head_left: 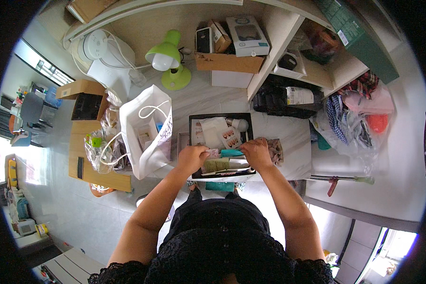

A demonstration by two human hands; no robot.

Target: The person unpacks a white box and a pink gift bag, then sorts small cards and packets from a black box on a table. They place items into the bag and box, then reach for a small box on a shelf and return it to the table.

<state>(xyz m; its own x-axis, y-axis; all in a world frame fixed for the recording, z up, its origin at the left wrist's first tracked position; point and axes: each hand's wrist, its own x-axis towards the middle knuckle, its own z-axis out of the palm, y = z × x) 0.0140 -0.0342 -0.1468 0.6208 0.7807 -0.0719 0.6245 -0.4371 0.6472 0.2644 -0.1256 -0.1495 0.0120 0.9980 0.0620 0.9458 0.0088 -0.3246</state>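
A shallow black box (252,142) lies on the marbled desktop in front of me, filled with small goods. My left hand (192,158) reaches over its left side, fingers closed on a small pink-and-white packet (213,153). Over the right side, my right hand (256,152) pinches the end of a flat teal packet (232,153). Whether the two packets are joined I cannot tell. Behind them in the box are a white light bulb (241,125), a card of false nails (231,137) and a cream-coloured packet (213,132). Greenish and white packets (216,165) sit along the near side.
Left of the box stands a white paper bag (144,113) with rope handles. A green desk lamp (175,78) and an open cardboard box (229,62) are at the back. To the right lie a black wrapped package (286,99) and plastic bags with cloth (352,123).
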